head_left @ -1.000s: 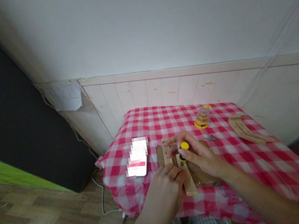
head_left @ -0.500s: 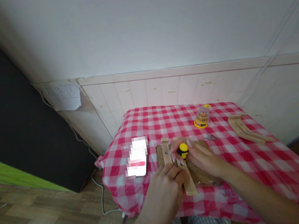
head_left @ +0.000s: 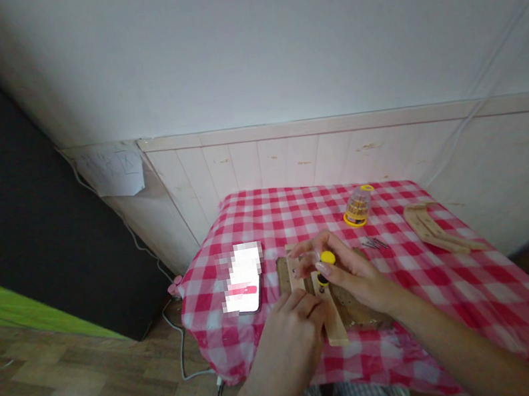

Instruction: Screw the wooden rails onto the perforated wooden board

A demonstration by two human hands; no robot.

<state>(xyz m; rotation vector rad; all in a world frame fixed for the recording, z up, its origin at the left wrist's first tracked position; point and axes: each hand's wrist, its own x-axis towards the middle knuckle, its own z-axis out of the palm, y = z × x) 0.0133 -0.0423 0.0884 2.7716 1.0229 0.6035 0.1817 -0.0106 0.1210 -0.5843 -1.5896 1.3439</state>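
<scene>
My left hand [head_left: 291, 335] half open, pressing a wooden slat [head_left: 335, 325], my right hand [head_left: 356, 277] pinching a yellow-handled screwdriver [head_left: 327, 258], lower centre, on a red gingham tablecloth [head_left: 410, 282]

On the checked tablecloth [head_left: 420, 341] you have two wooden slats [head_left: 335, 325]; one yellow-handled screwdriver [head_left: 327, 258]; one phone [head_left: 243, 277]; one bit jar [head_left: 357, 208]; one shaped wooden piece [head_left: 435, 230]; above it, your left hand [head_left: 292, 335] and right hand [head_left: 353, 278].

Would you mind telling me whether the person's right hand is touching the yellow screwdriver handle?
Touching: the head view shows the right hand with its fingers closed around the yellow screwdriver handle, with no gap.
</scene>
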